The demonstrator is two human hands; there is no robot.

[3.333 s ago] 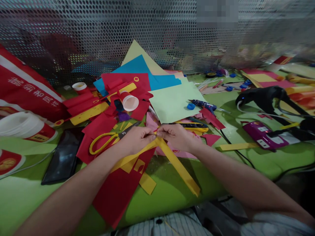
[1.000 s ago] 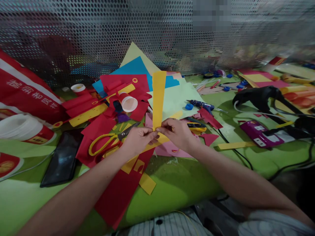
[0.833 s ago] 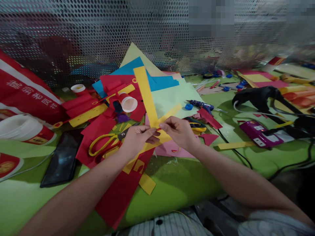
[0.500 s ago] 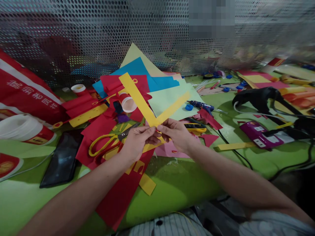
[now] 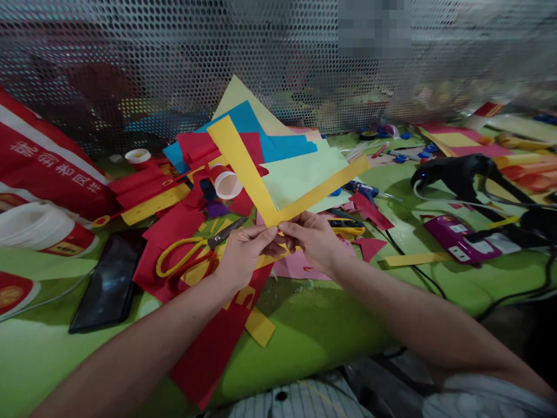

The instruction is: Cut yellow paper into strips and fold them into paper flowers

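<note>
Both my hands pinch yellow paper strips (image 5: 244, 169) where two arms meet in a V, above the green table. My left hand (image 5: 243, 252) closes thumb and fingers on the left side of the corner. My right hand (image 5: 311, 238) grips the corner from the right; its fingers are partly hidden behind the paper. Whether this is one folded strip or two joined ones, I cannot tell. Scissors with yellow and red handles (image 5: 183, 255) lie just left of my left hand. Red paper (image 5: 213, 342) with yellow cut pieces lies under my wrists.
Stacked coloured sheets (image 5: 304, 174) lean toward the perforated metal screen (image 5: 270, 52). On the left are a phone (image 5: 108, 284), paper cups (image 5: 43, 229) and a red bag (image 5: 43, 157). A glue gun (image 5: 363, 188), a purple power strip (image 5: 461, 238) and black cables lie to the right.
The right arm of the yellow V has swung lower and outward, so the V is wider. The left arm has risen slightly. Both hands keep their grip in nearly the same place.
</note>
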